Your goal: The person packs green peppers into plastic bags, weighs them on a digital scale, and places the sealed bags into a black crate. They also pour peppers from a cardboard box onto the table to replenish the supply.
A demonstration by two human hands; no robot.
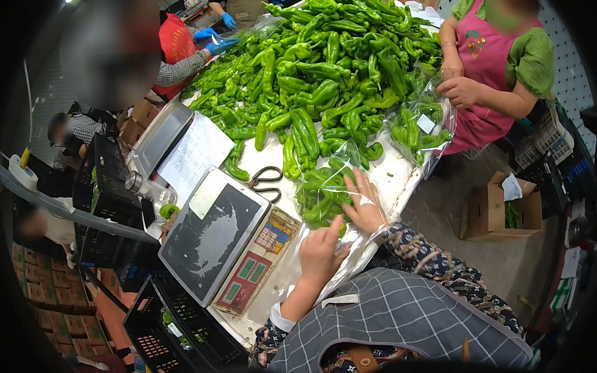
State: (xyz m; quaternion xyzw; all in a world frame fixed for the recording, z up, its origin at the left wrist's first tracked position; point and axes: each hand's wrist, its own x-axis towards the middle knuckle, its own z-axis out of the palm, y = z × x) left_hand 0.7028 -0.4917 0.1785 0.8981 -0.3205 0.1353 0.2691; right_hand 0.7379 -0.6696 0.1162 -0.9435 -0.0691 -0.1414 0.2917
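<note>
A clear plastic bag of green peppers (319,189) lies at the table's near edge. My right hand (366,207) rests on its right side with fingers stretched out. My left hand (320,255) is at the bag's near end, fingers curled and pressed together on the loose clear plastic. Just beyond the bag, a big heap of long green peppers (334,73) covers most of the table. Black-handled scissors (267,184) lie left of the bag. A weighing scale (215,235) with a dark platform and a red display panel stands to the left of my hands.
Across at right, a person in a pink apron (481,62) handles another bag of peppers (420,126). Blue-gloved hands (218,43) work at the far left. A written sheet (195,157) lies beyond the scale. Black crates (178,329) stand lower left; a cardboard box (483,213) sits on the floor.
</note>
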